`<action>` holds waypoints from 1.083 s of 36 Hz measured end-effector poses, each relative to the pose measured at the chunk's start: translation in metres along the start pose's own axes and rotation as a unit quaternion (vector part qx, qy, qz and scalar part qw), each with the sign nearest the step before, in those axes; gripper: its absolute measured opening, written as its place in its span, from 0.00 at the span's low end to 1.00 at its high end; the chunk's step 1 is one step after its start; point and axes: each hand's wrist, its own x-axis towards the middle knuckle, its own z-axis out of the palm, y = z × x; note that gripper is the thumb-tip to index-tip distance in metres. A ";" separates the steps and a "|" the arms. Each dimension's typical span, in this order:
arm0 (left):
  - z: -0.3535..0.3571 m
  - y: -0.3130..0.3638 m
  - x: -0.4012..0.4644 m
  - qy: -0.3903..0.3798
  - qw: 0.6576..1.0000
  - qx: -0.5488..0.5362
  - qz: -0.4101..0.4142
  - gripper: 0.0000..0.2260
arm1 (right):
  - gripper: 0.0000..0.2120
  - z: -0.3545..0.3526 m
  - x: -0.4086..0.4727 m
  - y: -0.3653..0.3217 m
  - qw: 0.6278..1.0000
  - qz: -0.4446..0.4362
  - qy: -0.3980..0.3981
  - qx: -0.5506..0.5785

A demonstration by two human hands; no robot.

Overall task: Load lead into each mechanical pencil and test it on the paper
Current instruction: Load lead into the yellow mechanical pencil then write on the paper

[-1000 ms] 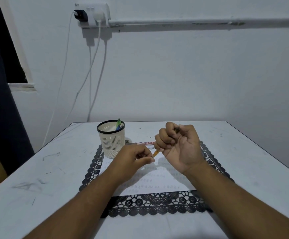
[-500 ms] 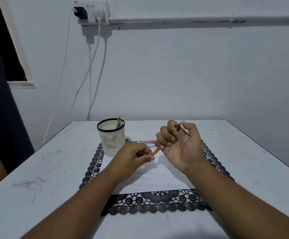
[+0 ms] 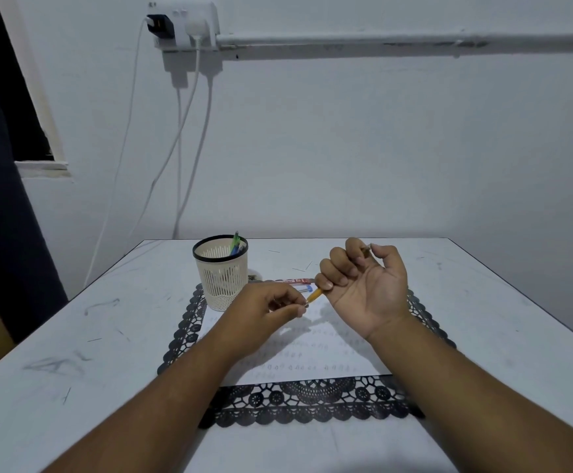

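— Two hands over the white sheet of paper [image 3: 298,356]: what does each one hold?

— Right hand [image 3: 363,288] is turned palm up above the paper's far edge, fingers curled round a slim yellow mechanical pencil [image 3: 314,295]. Its yellow tip pokes out below the little finger and its dark top end shows between forefinger and thumb.

— And the left hand [image 3: 264,312]?

— It hovers above the paper too, thumb and forefinger pinched together right at the pencil's tip. Whatever is between them is too thin to make out.

— Where are the other pencils?

— Green and blue ones stand in the cream slotted plastic cup with a black rim [image 3: 221,271], just beyond the paper's far left corner. A red and white lead case [image 3: 293,281] lies past the paper's far edge, right of the cup.

— What lies under the paper?

— A black lace-patterned placemat [image 3: 312,401], on the scuffed white tabletop [image 3: 73,353].
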 end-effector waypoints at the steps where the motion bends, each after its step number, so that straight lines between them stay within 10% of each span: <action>1: 0.000 0.000 0.000 0.001 1.000 0.001 -0.001 0.05 | 0.12 0.000 0.000 0.001 1.000 0.000 -0.004 -0.001; 39: -0.002 0.006 -0.002 0.032 0.998 -0.049 0.000 0.08 | 0.14 0.002 0.000 -0.005 0.997 0.000 0.040 0.060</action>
